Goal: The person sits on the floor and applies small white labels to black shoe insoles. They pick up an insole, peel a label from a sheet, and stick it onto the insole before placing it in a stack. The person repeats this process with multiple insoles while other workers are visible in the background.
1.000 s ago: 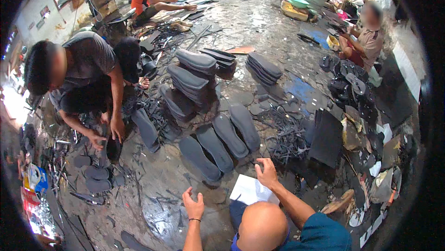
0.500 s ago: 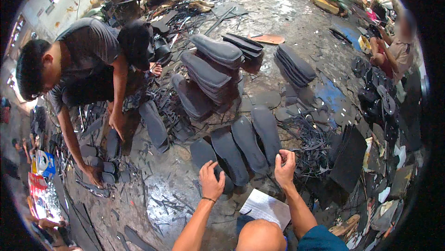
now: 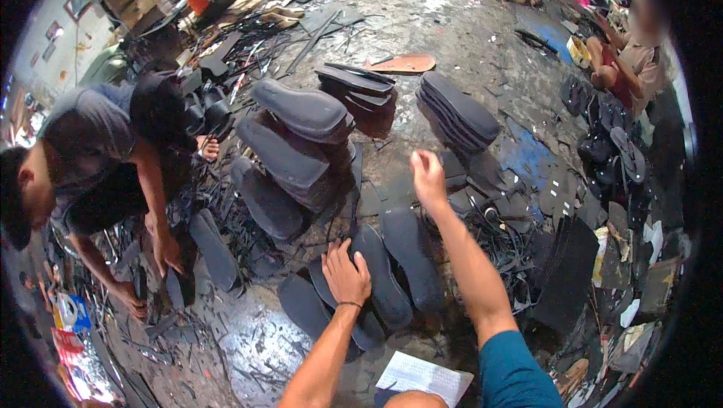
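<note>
Several dark grey shoe soles (image 3: 413,261) lie side by side in a row on the ground before me. My left hand (image 3: 347,274) rests over the middle of this row, fingers stretched out flat on one sole. Beyond the row's far end, my right hand (image 3: 428,178) is held out with loosely bent fingers and nothing visible in it. It is nearest to a neat stack of soles (image 3: 459,110), apart from it. Left of that hand stands a larger pile of soles (image 3: 282,148), with a smaller dark stack (image 3: 358,84) behind it.
A printed white sheet (image 3: 425,376) lies close to me. Black scraps (image 3: 501,246) and dark sheets (image 3: 565,272) cover the ground at right. A person in grey (image 3: 98,152) crouches at left, handling pieces; others sit farther off. An orange-brown flat piece (image 3: 403,64) lies beyond the stacks.
My right hand has moved forward, from beside the row toward the far stack. My left hand has shifted up onto the middle of the row. The view has turned slightly.
</note>
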`<move>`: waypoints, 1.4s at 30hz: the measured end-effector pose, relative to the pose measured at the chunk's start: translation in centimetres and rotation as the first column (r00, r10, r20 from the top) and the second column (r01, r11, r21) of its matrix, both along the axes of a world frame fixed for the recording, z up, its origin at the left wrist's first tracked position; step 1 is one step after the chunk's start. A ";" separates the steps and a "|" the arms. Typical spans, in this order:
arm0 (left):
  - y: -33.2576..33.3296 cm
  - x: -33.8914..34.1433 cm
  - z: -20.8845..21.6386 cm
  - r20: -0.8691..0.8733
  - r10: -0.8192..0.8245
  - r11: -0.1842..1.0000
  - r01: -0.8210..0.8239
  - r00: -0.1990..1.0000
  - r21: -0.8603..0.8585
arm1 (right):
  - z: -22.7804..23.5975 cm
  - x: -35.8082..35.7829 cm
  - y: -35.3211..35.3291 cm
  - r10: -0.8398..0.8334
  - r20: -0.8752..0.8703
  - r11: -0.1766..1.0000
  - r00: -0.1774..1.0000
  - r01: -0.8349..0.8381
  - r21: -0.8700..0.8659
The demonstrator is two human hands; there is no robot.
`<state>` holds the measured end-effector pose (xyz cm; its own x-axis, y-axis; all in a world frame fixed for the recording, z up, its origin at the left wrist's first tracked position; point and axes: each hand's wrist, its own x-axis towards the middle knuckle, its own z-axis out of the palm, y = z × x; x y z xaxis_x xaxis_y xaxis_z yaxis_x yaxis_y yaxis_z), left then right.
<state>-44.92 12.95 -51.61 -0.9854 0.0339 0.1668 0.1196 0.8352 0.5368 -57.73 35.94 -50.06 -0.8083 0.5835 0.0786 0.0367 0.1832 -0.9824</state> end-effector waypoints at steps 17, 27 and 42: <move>1.2 -0.7 0.7 0.102 -0.021 0.998 0.027 0.995 -0.054 | -6.8 -32.5 8.9 -0.315 0.488 0.870 0.814 0.453 -0.195; 0.0 -0.7 0.4 0.115 0.017 0.995 -0.005 0.993 -0.100 | -0.6 -26.0 4.8 0.082 0.531 0.989 0.843 -0.136 0.064; 0.1 -0.9 0.9 0.157 0.014 0.997 -0.001 0.987 -0.082 | 1.0 -25.4 -1.7 0.221 0.823 0.911 0.524 -0.412 0.017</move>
